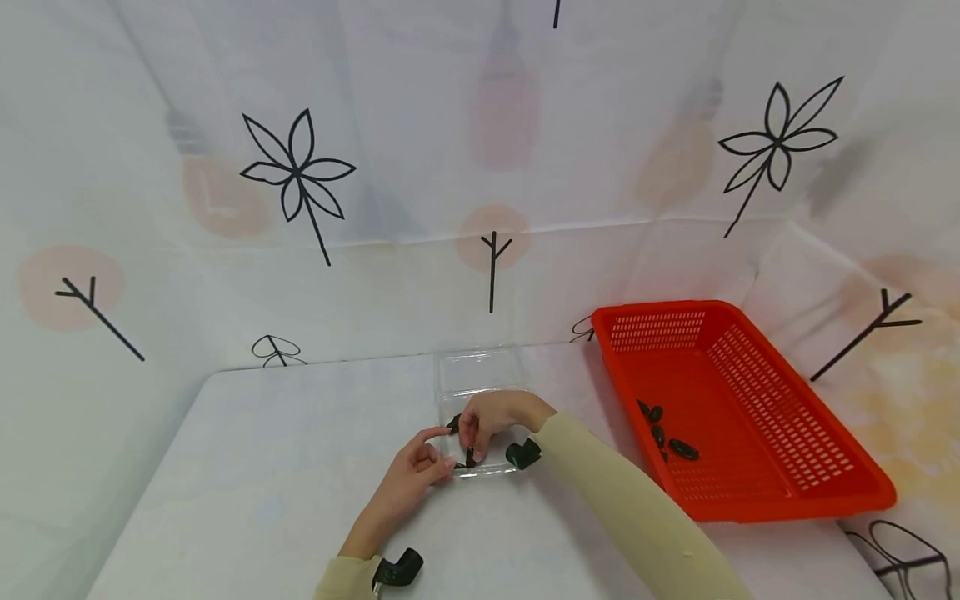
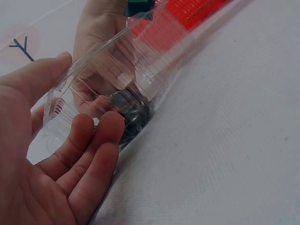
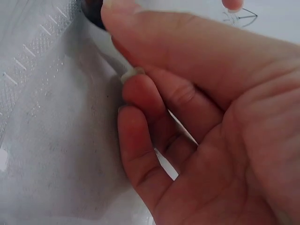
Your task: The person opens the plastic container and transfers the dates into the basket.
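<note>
A clear plastic box (image 1: 497, 468) with its lid folded back lies on the white table. My left hand (image 1: 411, 471) holds the box at its left side, the fingertips (image 2: 108, 126) against the clear wall. Inside, my right hand (image 1: 487, 419) reaches down and pinches a small dark oval piece (image 3: 93, 13) between thumb and fingertips. Another dark piece (image 1: 453, 423) sits by the box's left side, close to my left index finger. Through the plastic, dark glossy pieces (image 2: 129, 110) show at the bottom, partly hidden by fingers.
A red plastic basket (image 1: 787, 507) with slotted walls stands to the right, several dark oval pieces (image 1: 683, 449) lying near its left side. The open lid (image 1: 477, 369) lies toward the back cloth (image 1: 405, 292). White cloth covers the table (image 1: 247, 483).
</note>
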Motion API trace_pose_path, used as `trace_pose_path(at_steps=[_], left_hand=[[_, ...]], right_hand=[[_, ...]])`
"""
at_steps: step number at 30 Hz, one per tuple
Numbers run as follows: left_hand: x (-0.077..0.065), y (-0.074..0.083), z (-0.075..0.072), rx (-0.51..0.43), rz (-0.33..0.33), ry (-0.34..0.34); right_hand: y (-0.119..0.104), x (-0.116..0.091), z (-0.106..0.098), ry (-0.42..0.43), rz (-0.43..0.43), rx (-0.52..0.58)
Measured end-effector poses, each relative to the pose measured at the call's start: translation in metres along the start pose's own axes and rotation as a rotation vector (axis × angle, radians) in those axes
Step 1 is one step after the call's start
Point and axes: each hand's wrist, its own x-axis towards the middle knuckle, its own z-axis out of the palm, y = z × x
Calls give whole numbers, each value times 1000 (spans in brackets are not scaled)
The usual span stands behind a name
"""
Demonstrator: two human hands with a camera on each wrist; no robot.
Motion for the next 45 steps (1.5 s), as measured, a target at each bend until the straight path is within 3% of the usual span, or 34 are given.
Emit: trace_pose_path(at_steps=[7, 16, 24, 36, 45], left_hand=[[-2, 3, 0, -7, 2, -7], [-2, 3, 2, -20, 12, -9], [-3, 6, 0, -2, -2, -3], [-2, 4, 0, 11, -14, 6], [-4, 12, 2, 18, -25, 4]], right_hand=[[6, -1, -1, -15, -29, 90], [6, -7, -1, 13, -25, 91], [6, -12, -4, 69, -70, 88], [8, -19, -8, 119, -93, 256], [2, -29, -11, 163, -113, 268]])
